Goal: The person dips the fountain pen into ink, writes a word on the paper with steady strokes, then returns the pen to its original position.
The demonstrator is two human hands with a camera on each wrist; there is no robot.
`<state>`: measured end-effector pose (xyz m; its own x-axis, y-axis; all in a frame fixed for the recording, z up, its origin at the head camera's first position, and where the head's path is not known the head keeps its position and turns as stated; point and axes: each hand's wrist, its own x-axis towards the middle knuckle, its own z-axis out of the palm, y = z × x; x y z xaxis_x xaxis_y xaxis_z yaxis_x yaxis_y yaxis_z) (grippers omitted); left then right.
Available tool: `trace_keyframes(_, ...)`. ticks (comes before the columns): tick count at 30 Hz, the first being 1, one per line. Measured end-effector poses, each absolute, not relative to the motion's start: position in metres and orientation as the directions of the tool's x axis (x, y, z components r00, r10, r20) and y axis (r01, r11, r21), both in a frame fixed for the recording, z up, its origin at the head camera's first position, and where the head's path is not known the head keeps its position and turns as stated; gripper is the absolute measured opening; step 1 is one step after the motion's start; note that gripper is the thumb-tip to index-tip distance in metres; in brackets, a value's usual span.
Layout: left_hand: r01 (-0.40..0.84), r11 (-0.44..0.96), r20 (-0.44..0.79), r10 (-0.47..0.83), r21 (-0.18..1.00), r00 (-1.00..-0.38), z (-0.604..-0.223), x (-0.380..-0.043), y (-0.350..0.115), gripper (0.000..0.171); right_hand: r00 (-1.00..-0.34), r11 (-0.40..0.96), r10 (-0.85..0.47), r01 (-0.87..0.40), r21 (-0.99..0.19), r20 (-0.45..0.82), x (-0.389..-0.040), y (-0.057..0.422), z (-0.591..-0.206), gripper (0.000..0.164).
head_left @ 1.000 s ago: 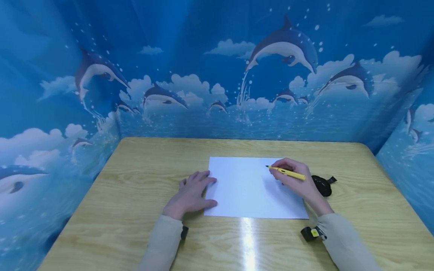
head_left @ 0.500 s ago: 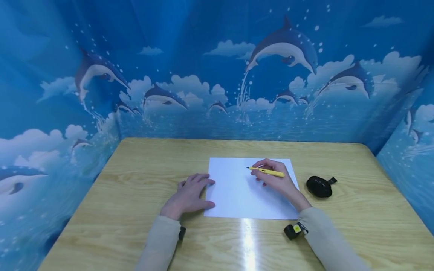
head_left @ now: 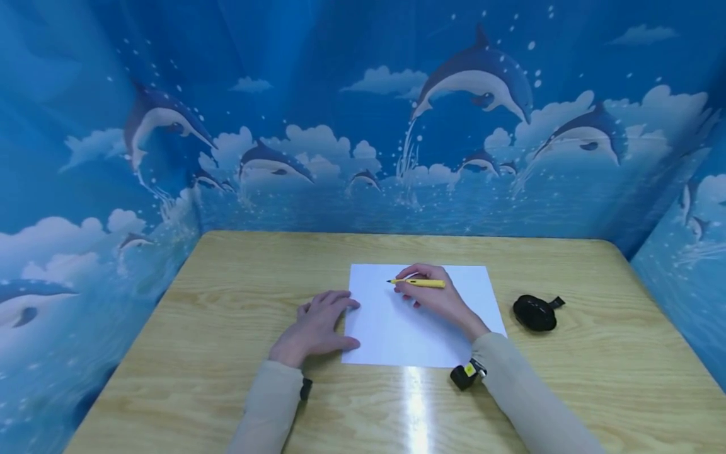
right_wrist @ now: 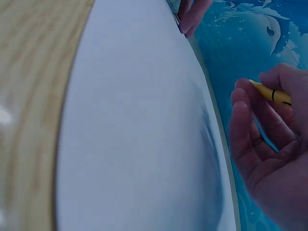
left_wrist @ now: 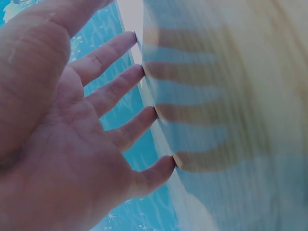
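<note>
One yellow pen (head_left: pixel 430 284), pinched in right hand (head_left: pixel 439 300), over white paper (head_left: pixel 380 340). Left hand (head_left: pixel 317 326), fingers spread, at paper's left edge. Black object (head_left: pixel 534 313), right, on counter (head_left: pixel 249 265).

The pale, wood-grained bench (head_left: pixel 238 271) in front of me has rounded far corners. Beyond the bench hangs a deep blue backdrop (head_left: pixel 317 57), softly creased, and it wraps along the bench's left and right sides too. Above the bench's far edge, printed dolphins (head_left: pixel 473 75) leap past white clouds (head_left: pixel 317 142). A bright streak of light (head_left: pixel 416 403) gleams on the bench's near part.
</note>
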<state>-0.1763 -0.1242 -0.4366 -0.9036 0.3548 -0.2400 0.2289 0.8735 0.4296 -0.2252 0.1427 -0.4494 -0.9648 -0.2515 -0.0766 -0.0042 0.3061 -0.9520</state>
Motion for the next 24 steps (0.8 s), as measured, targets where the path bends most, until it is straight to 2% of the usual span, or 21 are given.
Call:
trace_keyframes(17,0.211,0.88,-0.252,0.339,0.426,-0.907,-0.435,-0.176,-0.122,0.066,-0.945,0.245,-0.302,0.052,-0.968,-0.127,-0.234,0.115,-0.461,0.026)
trace_keyframes(24,0.212,0.877,-0.249,0.341,0.43,-0.906,-0.435,-0.177,-0.122,0.066,-0.936,0.216,-0.32,0.076,-0.974,-0.144,-0.236,0.103,-0.461,0.023)
